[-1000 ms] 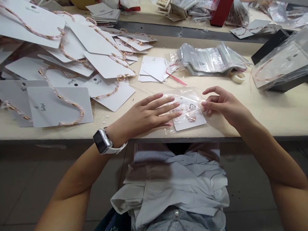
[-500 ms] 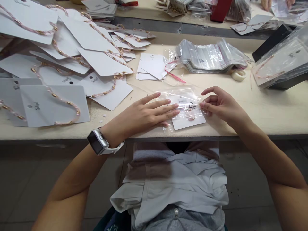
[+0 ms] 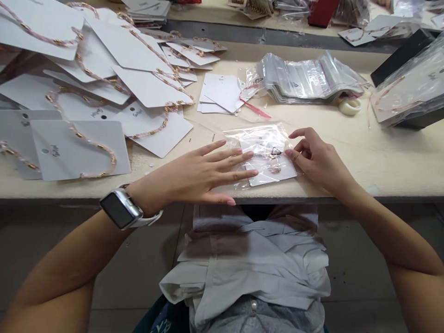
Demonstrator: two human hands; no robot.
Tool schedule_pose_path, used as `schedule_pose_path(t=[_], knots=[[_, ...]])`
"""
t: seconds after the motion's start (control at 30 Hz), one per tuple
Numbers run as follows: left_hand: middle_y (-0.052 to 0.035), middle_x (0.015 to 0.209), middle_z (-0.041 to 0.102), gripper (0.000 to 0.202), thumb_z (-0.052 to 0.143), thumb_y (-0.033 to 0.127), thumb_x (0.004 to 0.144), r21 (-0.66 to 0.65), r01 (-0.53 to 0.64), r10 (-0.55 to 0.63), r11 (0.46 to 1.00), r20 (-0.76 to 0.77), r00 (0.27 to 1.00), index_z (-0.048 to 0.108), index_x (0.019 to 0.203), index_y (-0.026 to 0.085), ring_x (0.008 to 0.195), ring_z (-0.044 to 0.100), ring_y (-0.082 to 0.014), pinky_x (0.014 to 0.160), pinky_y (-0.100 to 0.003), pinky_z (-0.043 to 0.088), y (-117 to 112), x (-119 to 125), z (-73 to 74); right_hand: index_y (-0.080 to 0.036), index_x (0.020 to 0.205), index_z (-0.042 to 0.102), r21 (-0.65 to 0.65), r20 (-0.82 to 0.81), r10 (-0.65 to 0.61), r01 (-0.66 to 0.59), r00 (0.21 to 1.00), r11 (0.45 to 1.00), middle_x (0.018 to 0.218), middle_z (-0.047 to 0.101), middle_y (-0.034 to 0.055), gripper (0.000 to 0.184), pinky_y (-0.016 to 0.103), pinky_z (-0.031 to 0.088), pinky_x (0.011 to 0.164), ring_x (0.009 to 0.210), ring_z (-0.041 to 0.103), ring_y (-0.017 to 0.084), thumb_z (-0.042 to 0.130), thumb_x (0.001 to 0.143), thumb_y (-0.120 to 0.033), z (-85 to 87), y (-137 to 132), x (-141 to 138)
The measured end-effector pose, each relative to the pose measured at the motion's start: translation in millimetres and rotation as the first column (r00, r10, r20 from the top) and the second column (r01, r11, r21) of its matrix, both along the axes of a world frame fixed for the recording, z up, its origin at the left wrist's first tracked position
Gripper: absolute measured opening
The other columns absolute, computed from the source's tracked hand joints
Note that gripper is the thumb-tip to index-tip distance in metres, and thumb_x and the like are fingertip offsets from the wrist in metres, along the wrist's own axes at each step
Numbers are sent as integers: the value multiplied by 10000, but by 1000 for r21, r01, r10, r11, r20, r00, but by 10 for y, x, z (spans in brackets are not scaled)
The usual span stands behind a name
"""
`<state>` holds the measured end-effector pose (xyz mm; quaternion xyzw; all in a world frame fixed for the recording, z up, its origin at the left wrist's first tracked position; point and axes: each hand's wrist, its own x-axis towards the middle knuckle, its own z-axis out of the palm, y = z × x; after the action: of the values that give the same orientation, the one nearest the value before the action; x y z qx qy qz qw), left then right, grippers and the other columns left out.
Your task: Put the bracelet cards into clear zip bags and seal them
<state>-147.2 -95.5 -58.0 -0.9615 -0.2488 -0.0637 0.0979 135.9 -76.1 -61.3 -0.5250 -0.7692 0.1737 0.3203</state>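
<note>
A clear plastic bag [image 3: 239, 134] with a recycling mark lies near the table's front edge. Inside it is a white card [image 3: 289, 172] bearing a small pinkish piece of jewellery [image 3: 274, 170]. My left hand [image 3: 208, 173] is spread flat, its fingertips over the left part of the bag and its thumb apart near the edge. At the bag's right side my right hand [image 3: 317, 159] pinches the plastic between thumb and bent fingers. A watch [image 3: 121, 208] is on my left wrist.
White cards with beaded strands [image 3: 79, 150] are heaped at the left. Behind the bag lie small blank-looking cards [image 3: 220, 92], a stack of clear bags [image 3: 308, 81] and a tape roll [image 3: 349, 107]. A black stand [image 3: 395, 58] with a bagged card is at right.
My left hand has slid a little left, with its thumb now spread out toward the table edge. My right hand stays at the bag's right side.
</note>
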Motion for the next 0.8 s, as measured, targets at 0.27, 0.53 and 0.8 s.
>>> schedule_pose_path(t=[0.27, 0.53, 0.8], knots=[[78, 1595, 293, 578, 591, 558, 907, -123, -37, 30, 992, -52, 998, 389, 1446, 504, 1475, 318, -256, 1260, -483, 142, 76, -60, 45, -233, 1124, 493, 117, 131, -17, 1, 991, 993, 806, 599, 37, 200, 285, 389, 613, 673, 546, 177, 448, 937, -286, -134, -17, -32], [82, 1609, 249, 535, 410, 635, 957, -128, 87, -88, 988, 3, 996, 313, 1471, 523, 1490, 277, -251, 1260, -482, 59, 258, -221, 36, -221, 1155, 496, 45, 142, 8, -15, 990, 999, 777, 586, 30, 228, 296, 429, 634, 650, 532, 170, 450, 936, -265, -65, -26, -7], [31, 1633, 242, 676, 187, 686, 974, -133, -86, 116, 987, 233, 966, 243, 1555, 346, 1525, 161, -265, 1259, -442, 62, 213, -190, 312, -251, 1353, 511, 423, 277, 33, -153, 960, 893, 1361, 551, 132, 447, 496, 416, 1070, 1247, 530, 310, 453, 974, -481, -104, -108, 106]])
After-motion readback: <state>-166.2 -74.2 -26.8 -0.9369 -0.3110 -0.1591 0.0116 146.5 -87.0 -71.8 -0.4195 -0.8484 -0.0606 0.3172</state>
